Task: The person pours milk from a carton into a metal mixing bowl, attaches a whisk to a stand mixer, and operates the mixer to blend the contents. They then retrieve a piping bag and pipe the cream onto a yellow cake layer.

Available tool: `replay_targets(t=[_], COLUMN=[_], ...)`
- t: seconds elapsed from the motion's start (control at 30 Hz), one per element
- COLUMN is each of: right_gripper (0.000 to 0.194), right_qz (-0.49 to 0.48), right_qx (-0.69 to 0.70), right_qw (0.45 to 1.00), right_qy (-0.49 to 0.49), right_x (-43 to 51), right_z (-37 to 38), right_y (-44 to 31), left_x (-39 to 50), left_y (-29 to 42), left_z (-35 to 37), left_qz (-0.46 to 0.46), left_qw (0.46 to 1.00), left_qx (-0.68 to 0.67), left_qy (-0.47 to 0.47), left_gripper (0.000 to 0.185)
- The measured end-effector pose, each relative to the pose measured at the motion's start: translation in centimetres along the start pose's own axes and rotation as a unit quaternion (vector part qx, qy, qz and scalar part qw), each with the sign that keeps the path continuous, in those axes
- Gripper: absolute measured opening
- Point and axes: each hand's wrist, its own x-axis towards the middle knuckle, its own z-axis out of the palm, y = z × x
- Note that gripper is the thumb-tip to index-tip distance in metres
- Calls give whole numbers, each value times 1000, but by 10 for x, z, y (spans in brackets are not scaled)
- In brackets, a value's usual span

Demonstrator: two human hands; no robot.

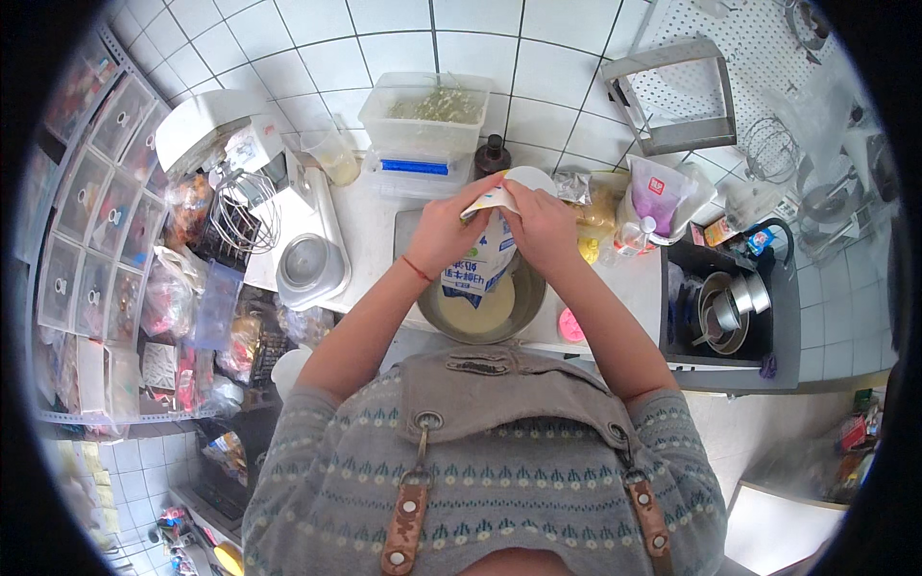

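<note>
Both my hands grip the top of a white and blue cream carton [481,261], which bears printed writing. My left hand [452,227], with a thin red band at the wrist, pinches the carton's upper left edge. On the other side, my right hand [542,227] has its fingers closed over the top edge. The carton hangs over a metal mixing bowl [534,301] at the counter's front edge. Pale cream-coloured liquid [477,311] lies in the bowl. Whether the carton touches it cannot be told. A white rounded thing [533,180] shows behind my fingers.
At left stand a stand mixer [216,133] with a wire whisk [246,212] and a metal-topped scale [311,263]. Clear plastic boxes [425,129] and a dark bottle [493,155] line the wall. A pink round object [571,325] sits near my right forearm. Pans fill the dark sink [673,338].
</note>
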Motion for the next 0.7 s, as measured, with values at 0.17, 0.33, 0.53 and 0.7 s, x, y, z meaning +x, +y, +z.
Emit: replay_targets(t=[0.17, 0.33, 0.53, 0.7], right_gripper=[30, 23, 23, 28], right_qz=[-40, -93, -106, -36], right_qx=[-76, -73, -80, -20], right_qw=[996, 992, 990, 997], right_qy=[-10, -44, -42, -69], right_x=[4, 17, 20, 1], right_z=[6, -3, -12, -12], right_y=[1, 7, 9, 7], left_x=[7, 14, 18, 5], left_y=[-7, -10, -9, -9], left_z=[2, 0, 11, 8], left_qz=[86, 152, 177, 153], left_qw=[993, 980, 971, 983], left_qx=[59, 84, 66, 63], left_qy=[59, 95, 143, 82], left_gripper=[49, 50, 52, 54])
